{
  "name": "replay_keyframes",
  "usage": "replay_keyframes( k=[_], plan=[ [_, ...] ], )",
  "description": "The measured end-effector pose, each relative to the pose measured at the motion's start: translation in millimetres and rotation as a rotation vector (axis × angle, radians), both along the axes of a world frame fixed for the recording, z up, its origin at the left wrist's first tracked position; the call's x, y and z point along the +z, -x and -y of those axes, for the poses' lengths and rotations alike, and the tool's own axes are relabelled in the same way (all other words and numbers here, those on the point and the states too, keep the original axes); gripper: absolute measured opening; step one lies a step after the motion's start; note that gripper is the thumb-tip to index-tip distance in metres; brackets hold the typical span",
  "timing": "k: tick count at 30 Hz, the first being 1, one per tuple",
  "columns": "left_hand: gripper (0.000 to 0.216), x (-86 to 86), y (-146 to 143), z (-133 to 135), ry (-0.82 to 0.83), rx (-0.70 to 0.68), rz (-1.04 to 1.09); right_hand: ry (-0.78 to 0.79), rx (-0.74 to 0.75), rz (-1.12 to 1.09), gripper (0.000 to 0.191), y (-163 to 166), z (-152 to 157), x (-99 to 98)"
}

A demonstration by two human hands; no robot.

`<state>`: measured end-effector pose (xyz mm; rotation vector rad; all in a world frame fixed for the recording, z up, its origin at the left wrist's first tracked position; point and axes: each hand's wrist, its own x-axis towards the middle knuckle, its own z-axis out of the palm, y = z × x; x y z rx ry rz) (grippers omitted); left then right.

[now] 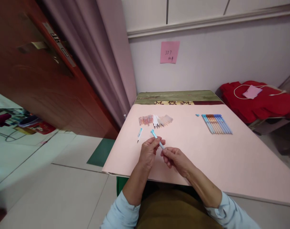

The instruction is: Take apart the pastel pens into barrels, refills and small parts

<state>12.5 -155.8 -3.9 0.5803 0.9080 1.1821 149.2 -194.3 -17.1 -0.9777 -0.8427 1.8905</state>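
A light-blue pen (pixel 161 145) is held between my two hands above the near part of the pink-covered table (pixel 206 159). My left hand (pixel 148 151) pinches its upper part, below the bright blue end. The lower end is pinched by the fingers of my right hand (pixel 175 159). Just beyond my left hand lies a short blue-and-white piece with a dark tip (pixel 139 135). Farther back are several white refill-like sticks with dark tips (pixel 155 121), flanked by patterned tubes (pixel 146 120) and translucent pointed barrels (pixel 165 120).
Several finished-looking pens (pixel 217 124) lie in a row at the right, blue and brown at their tops. Beside them sits a small blue piece (pixel 197 115). A pink note (pixel 170 52) is on the wall. Red cloth (pixel 266 101) with a white cable lies right of the table.
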Motion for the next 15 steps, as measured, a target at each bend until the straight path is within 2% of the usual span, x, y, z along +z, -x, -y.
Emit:
replay_keyframes(
  k=[3, 5, 9, 15],
  plan=[
    [0.030, 2.0, -1.4, -1.3, -0.011, 0.046, -0.011, -0.084, -0.101, 0.128, 0.039, 2.9, 1.9, 1.9],
    [0.030, 2.2, -1.4, -2.2, -0.030, 0.062, -0.004, -0.025, -0.119, 0.147, 0.045, 3.9, 2.3, 2.1],
    [0.030, -0.6, -0.7, -2.7, -0.029, 0.041, 0.008, 0.148, -0.028, 0.082, 0.063, 4.3, 0.4, 0.1],
    [0.031, -1.3, -1.2, -4.8, -0.022, 0.118, 0.031, -0.024, -0.215, 0.109, 0.041, 4.7, -2.7, -0.5]
  ],
)
